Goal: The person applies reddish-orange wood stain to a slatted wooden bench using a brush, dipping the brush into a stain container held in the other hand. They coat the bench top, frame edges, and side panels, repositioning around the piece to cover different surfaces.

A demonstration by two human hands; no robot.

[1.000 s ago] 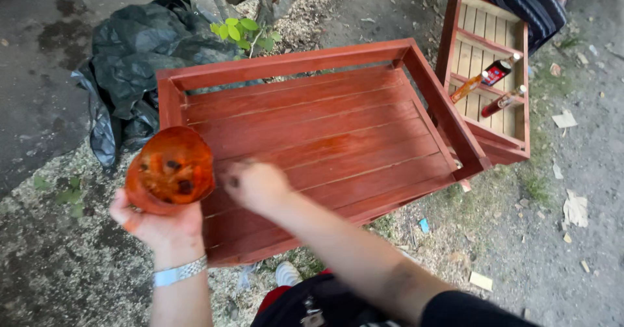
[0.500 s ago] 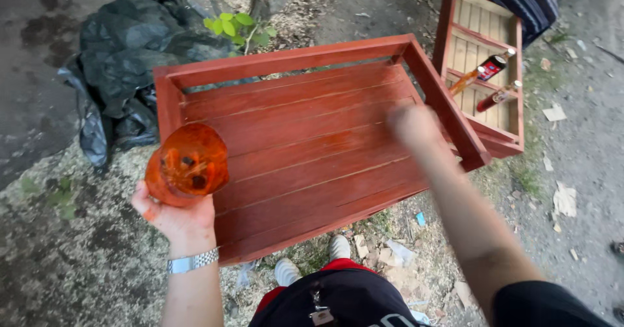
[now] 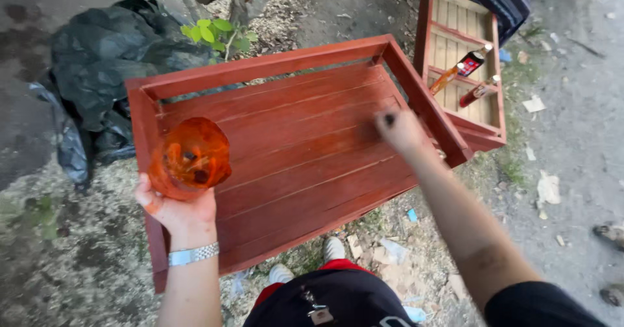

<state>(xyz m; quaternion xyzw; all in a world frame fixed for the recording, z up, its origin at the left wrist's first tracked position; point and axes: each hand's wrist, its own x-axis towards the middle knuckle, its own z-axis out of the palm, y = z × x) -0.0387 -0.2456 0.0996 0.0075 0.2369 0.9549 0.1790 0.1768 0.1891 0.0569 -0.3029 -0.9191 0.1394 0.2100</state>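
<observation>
left hand (image 3: 174,211) cups orange container (image 3: 190,158); right hand (image 3: 400,130) on red crate (image 3: 305,164).

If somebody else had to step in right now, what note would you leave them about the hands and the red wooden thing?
Left hand: holds up a cut orange plastic container, stained inside.
Right hand: reaches over the wooden rack's right side, gripping something small and dark; too blurred to tell what.
Wooden rack: lies on the ground, slats and frame red-brown all over.
Second rack, beyond it: frame red, inner slats bare, three bottles lying on it.
Done: the near rack looks coated. Left: probably the second rack's slats.
</observation>
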